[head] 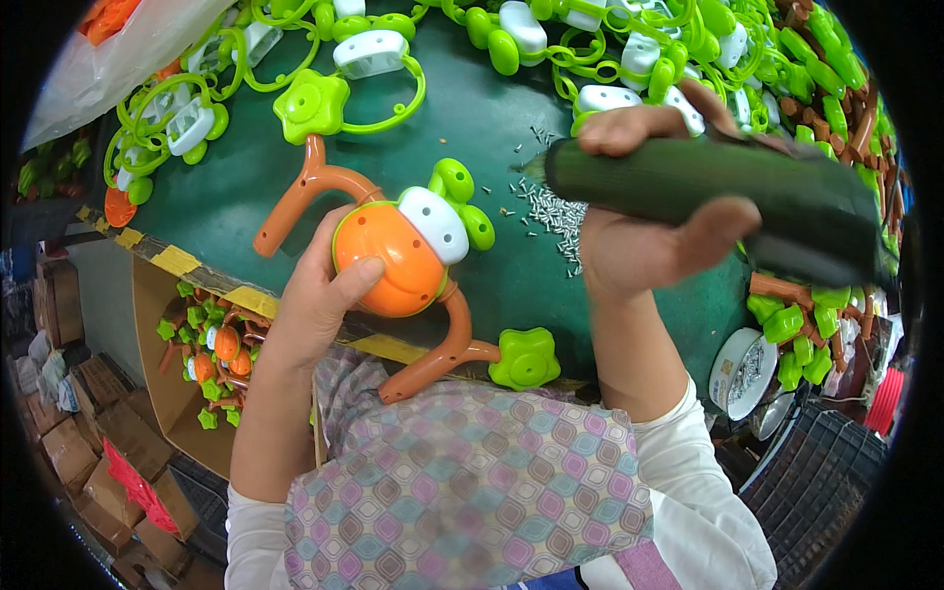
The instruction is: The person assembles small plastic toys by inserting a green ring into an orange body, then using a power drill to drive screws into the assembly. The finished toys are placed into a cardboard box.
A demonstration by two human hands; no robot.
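My left hand [324, 284] grips an orange plastic toy body [391, 258] near the table's front edge, thumb on top. A white piece [435, 225] with holes and green rounded parts [462, 203] join its upper right. Brown forked plastic arms extend from both ends, one bearing a green star-shaped piece [526, 359], the other another green star [311, 107]. My right hand [656, 221] is around a dark green, cylindrical power screwdriver [700, 184], blurred, its tip pointing left above a pile of small screws [554, 214]. The tip itself is not clear.
Green rings with white pieces [523, 26] are heaped along the far side; brown and green parts [848, 125] pile at right. A round white tub of screws [743, 372] sits at the right edge. Below left, a cardboard box [162, 369] holds similar orange, green and brown toys.
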